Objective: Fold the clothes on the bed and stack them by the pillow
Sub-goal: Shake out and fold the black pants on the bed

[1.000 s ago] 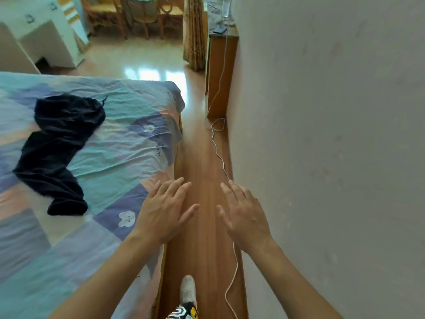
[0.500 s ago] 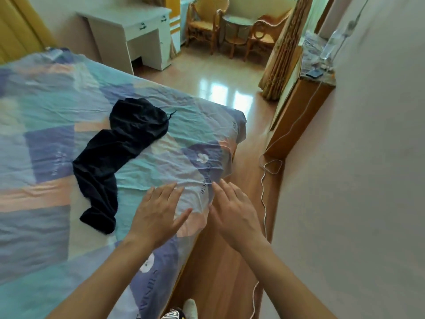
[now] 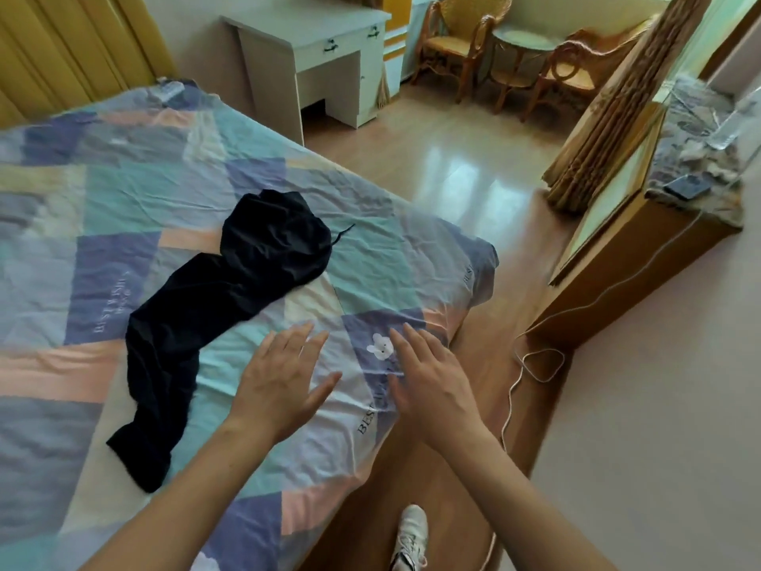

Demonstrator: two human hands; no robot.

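Note:
A crumpled black garment lies unfolded across the bed, which has a patchwork cover of teal, purple and peach. It stretches from the bed's middle down toward the near left. My left hand hovers flat over the cover just right of the garment, fingers straight, holding nothing. My right hand is spread the same way near the bed's right edge, also empty. No pillow is in view.
A narrow strip of wooden floor runs between the bed and the wall. A wooden cabinet with a phone on top stands at right, a white cable trailing down. A white desk and wicker chairs stand beyond. My shoe is below.
The view has swung left from the aisle onto the bed. Both hands moved from above the floor to above the cover, closer to the black garment.

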